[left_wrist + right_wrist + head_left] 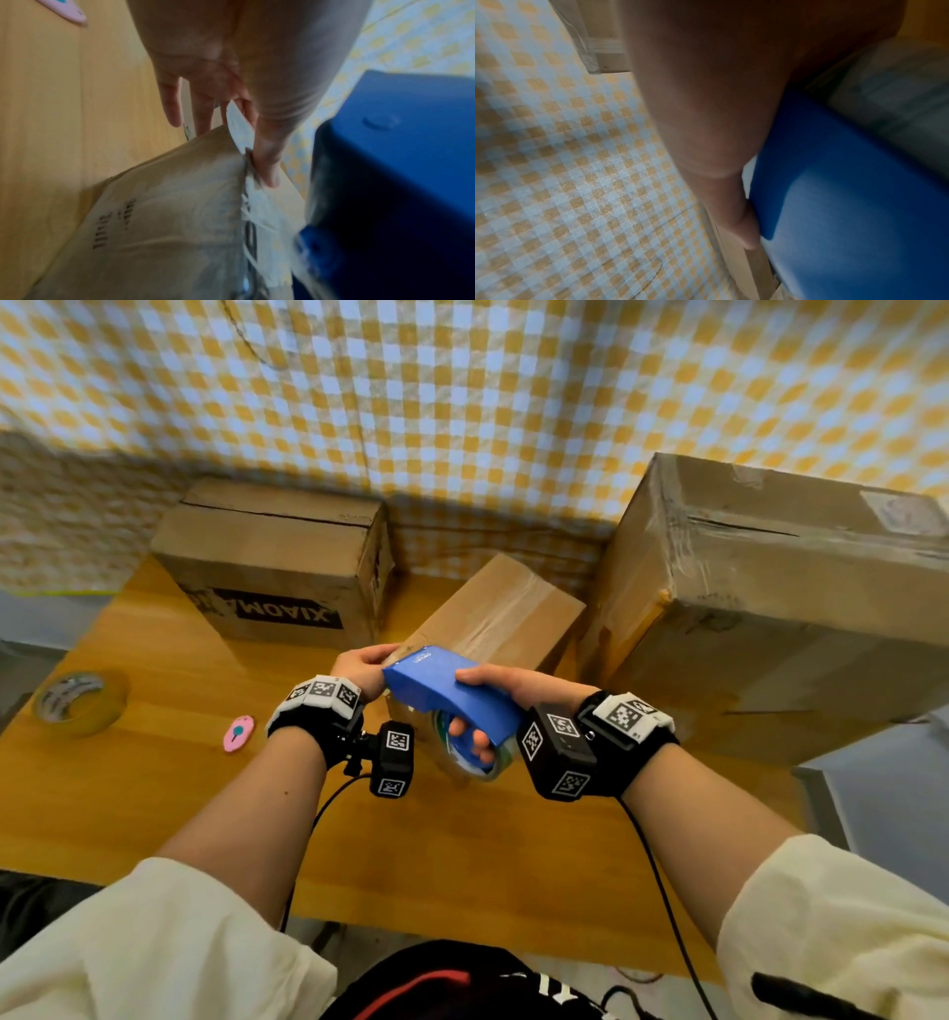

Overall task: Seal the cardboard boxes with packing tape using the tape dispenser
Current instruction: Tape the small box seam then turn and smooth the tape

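Observation:
My right hand (513, 685) grips the blue tape dispenser (441, 690) by its handle, fingers curled through it, thumb along the top. The dispenser's nose sits at the near end of a small cardboard box (503, 613) in the middle of the table; clear tape runs along the box's top seam. My left hand (362, 667) steadies that near end: in the left wrist view its thumb (267, 172) presses the taped top edge while the straight fingers (172, 105) lie down the side of the box (167, 203). The dispenser (398, 162) is close on the right. The clear roll (462, 762) hangs under the dispenser.
A box printed XIAOMAIX (277, 562) stands at the back left and a large taped box (770, 608) at the right. A spare tape roll (79, 701) and a small pink object (239, 733) lie on the wooden table (154, 803). Checked cloth hangs behind.

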